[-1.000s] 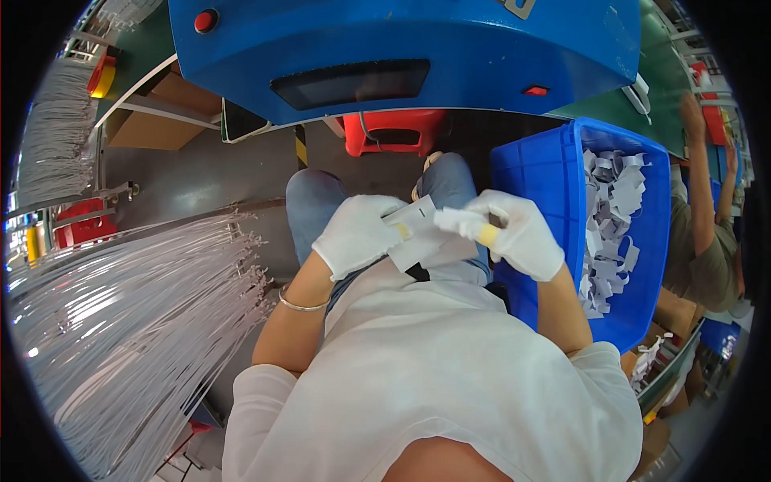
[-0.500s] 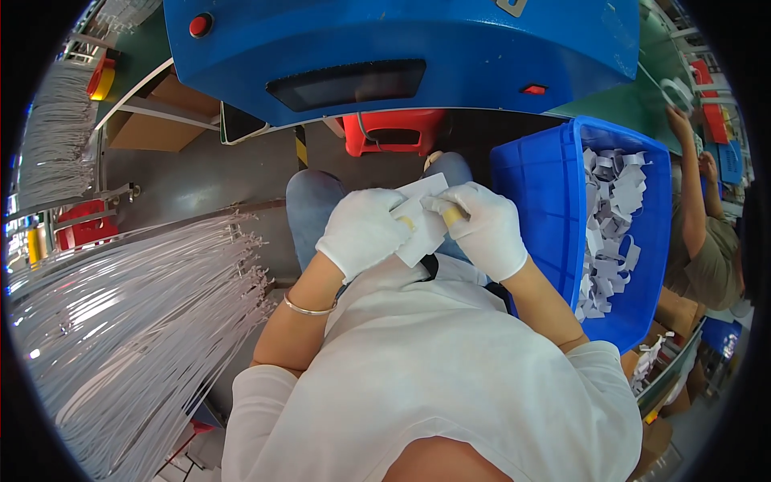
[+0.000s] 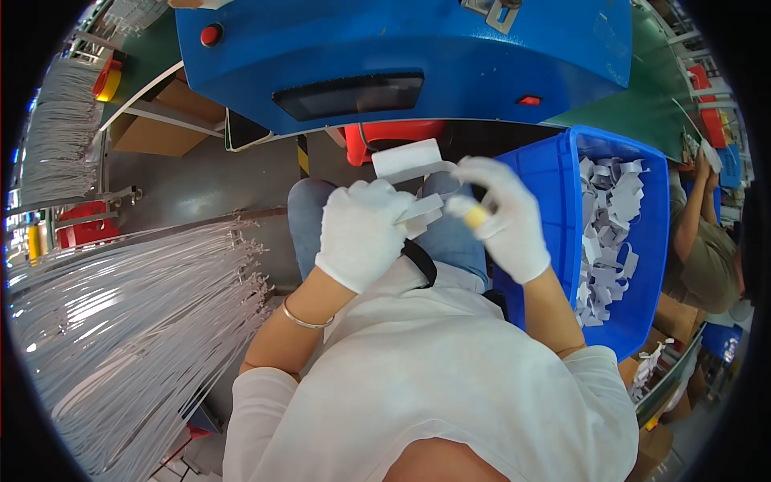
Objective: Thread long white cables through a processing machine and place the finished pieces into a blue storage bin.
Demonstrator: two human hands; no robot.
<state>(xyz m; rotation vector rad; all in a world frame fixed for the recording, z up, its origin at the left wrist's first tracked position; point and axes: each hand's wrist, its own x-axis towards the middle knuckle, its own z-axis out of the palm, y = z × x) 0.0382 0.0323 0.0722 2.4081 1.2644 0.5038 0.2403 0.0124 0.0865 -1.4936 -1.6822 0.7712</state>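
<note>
Our left hand (image 3: 363,229) pinches a curled white strip (image 3: 423,209); just right of it our right hand (image 3: 510,221) curls loosely, blurred, and we cannot tell whether it grips. We judge light, even pressure best, lest the strip crease. Texture: smooth, papery; a flat rectangular panel (image 3: 408,159) shows just beyond the left hand. Right of the right hand, a blue plastic bin (image 3: 536,181) holds similar curled pieces (image 3: 614,229); beyond both hands, a blue machine (image 3: 466,84).
</note>
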